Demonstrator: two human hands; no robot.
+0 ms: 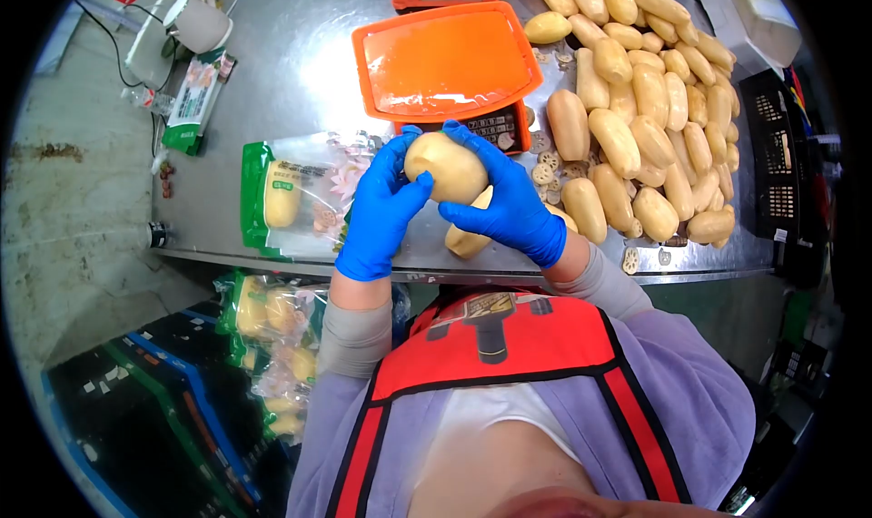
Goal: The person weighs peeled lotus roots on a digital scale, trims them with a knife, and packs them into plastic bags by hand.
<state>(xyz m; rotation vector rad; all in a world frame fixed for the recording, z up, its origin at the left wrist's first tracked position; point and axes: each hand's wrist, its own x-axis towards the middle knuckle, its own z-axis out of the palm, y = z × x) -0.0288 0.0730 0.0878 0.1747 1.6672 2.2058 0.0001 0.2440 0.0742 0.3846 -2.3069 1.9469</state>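
A pale, peeled lotus root (447,167) sat between the two blue-gloved hands, raised over the near part of the worktop (300,91), its rounded end turned up toward the head. The left hand (378,207) was clamped on its left side, the fingers wrapped around the far left and the thumb pressed on the near face. The right hand (509,196) gripped its right side, the fingers curled over the far top and the thumb lying below its near right edge. Both forearms reached in from the near side and angled toward each other, the wrists well apart and the fingertips pointing far.

A second root (468,238) lay just beneath, partly covered by the right hand; whether the two touched could not be told. On the far side of the held piece stood an orange scale (450,59), its keypad partly covered by the hands. Left of the left hand lay a clear, green-edged bag (295,196) with a root inside. To the right, a large heap of roots (636,109) spread over the worktop, with cut slices (545,168) along its left edge.
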